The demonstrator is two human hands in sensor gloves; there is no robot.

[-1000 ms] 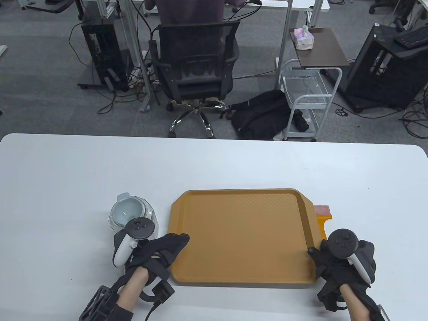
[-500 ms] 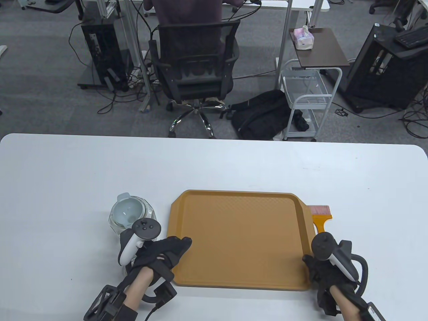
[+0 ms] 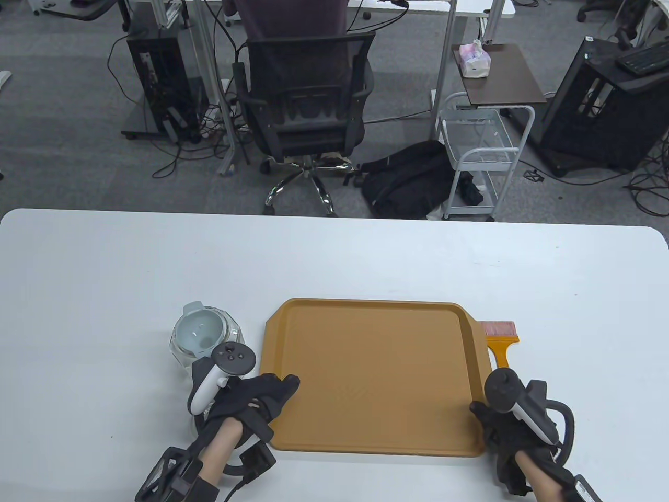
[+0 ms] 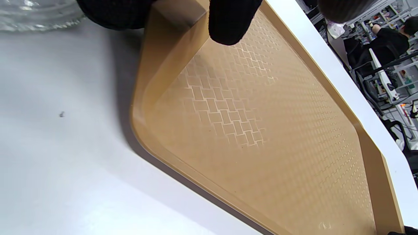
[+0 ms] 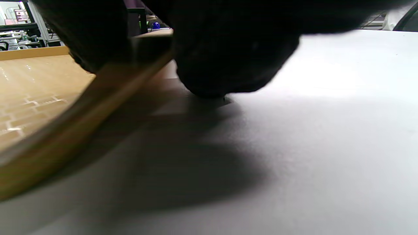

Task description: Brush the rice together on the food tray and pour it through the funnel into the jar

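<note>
The tan rectangular plastic food tray (image 3: 371,376) lay flat on the white table (image 3: 334,261), near the table's front edge and a little right of centre. Its floor bore a fine embossed brick pattern, plain in the left wrist view (image 4: 248,124), and a raised rim ran round it with rounded corners. No rice showed on its floor in any view.

The left hand (image 3: 256,400), in a black sensor glove with a white tracker strapped to its back, gripped the tray's left rim: the thumb lay over the rim onto the tray floor (image 4: 232,21) while the other fingers curled at the rim's outer side. The right hand (image 3: 509,426), gloved the same with a dark-headed tracker, was at the tray's right rim near the front corner; in the right wrist view its dark fingers (image 5: 228,52) closed about the rim, with one touching the table just beside it.

A clear faceted glass jar (image 3: 206,337) stood just left of the tray, touching or nearly touching the left hand's tracker, with a pale funnel (image 3: 197,328) seated in its mouth. An orange-handled flat brush with pinkish bristles (image 3: 500,340) lay on the table against the tray's right side, bristles pointing away from the person.
</note>
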